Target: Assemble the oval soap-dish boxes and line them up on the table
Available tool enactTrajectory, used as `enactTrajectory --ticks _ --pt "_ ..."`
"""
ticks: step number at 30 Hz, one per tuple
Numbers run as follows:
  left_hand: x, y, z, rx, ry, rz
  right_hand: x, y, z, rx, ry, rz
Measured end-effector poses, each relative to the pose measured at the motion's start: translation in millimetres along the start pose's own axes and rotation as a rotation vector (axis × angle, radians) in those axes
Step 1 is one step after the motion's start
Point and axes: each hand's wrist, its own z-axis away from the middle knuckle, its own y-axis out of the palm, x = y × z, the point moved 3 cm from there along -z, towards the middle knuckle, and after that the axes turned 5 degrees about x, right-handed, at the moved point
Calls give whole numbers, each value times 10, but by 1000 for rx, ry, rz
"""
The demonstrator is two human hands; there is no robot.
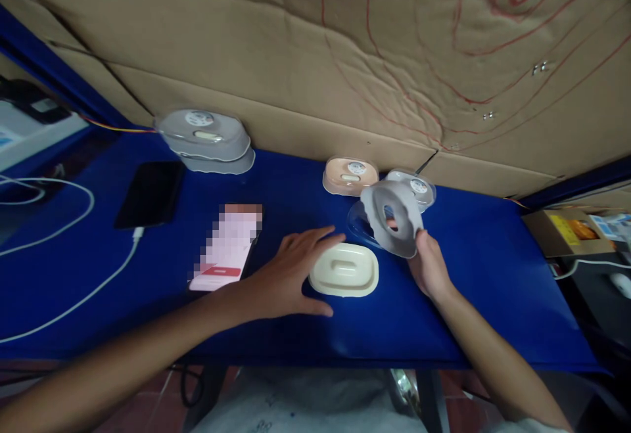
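My left hand (300,269) is open, thumb and fingers spread around the left end of a cream oval dish (348,282) on the blue table. The dish has a raised bar in its middle; I cannot tell whether the fingers touch it. In my right hand (430,263) is a grey wavy-edged tray (401,236) with an oval hole, tilted up above the table by its lower right edge. Partly behind that tray lies a clear plastic cover (359,225). Farther back stand a peach soap-dish-like box (340,173) and a grey box (428,200) with clear lids.
Stacked grey boxes (204,147) stand at the back left against the cardboard wall (276,58). A lit phone (224,249) and a dark phone (150,193) on a white cable (118,288) lie left. A cardboard box (547,236) is beyond the table's right edge.
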Motion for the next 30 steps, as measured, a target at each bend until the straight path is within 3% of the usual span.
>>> enactTrajectory --ticks 3,5,8,10,12,14,17,19,23,30 --pt "-42 28 12 44 -6 117 -80 -42 -49 -95 285 -714" --pt "-15 15 -3 78 -82 467 -70 -61 -88 -96 375 -976" --pt "23 -47 -37 122 -181 1144 -45 -93 -139 -87 401 -1094" --pt "25 -100 -45 104 -187 1384 -52 -92 -145 -103 399 -1063" --pt "13 -122 -30 92 -165 1327 -67 -71 -120 -108 374 -953" --pt "-3 -104 2 69 -141 1028 -57 -55 -68 -91 268 -745" --pt "-31 -58 42 -69 -50 493 59 -8 41 90 -36 -245" --pt "-40 -22 46 -139 21 315 149 57 122 248 -222 71" --pt "8 17 11 -149 68 389 195 179 185 372 -327 333" --pt "44 45 5 -121 74 550 129 372 173 383 -353 396"
